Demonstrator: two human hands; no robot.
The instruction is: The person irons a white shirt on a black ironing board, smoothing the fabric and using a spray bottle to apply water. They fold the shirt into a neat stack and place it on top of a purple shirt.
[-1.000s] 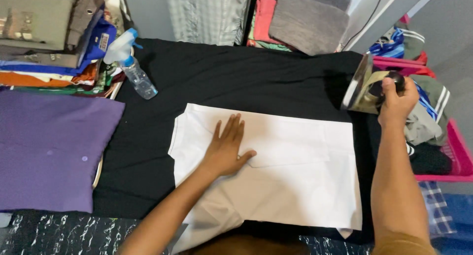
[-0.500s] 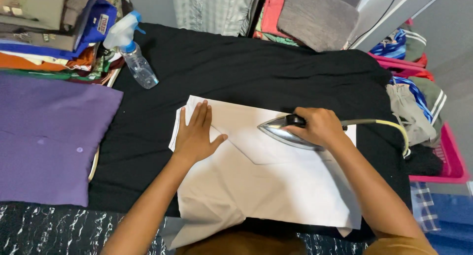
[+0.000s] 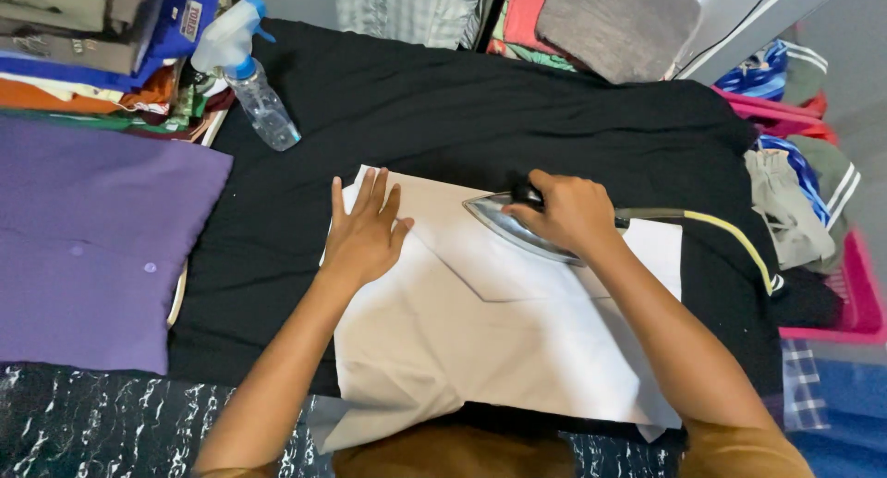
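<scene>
A white garment [image 3: 517, 339] with a chest pocket lies flat on a black cloth [image 3: 462, 108] that covers the work surface. My left hand [image 3: 363, 230] presses flat on the garment's upper left corner, fingers spread. My right hand [image 3: 568, 212] grips the handle of an electric iron [image 3: 513, 227], whose pointed soleplate rests on the garment and faces left, just above the pocket. A yellow-and-grey cord [image 3: 730, 233] trails from the iron to the right.
A clear spray bottle [image 3: 251, 81] with a white and blue head lies at the upper left. A purple garment [image 3: 92, 238] lies left, folded clothes [image 3: 83, 35] are stacked behind it. More fabrics [image 3: 610, 21] sit at the back. A pink basket [image 3: 832, 284] of clothes stands right.
My right hand brought the iron from its stand at the right onto the white garment and slid it left. My left hand shifted toward the garment's upper left corner.
</scene>
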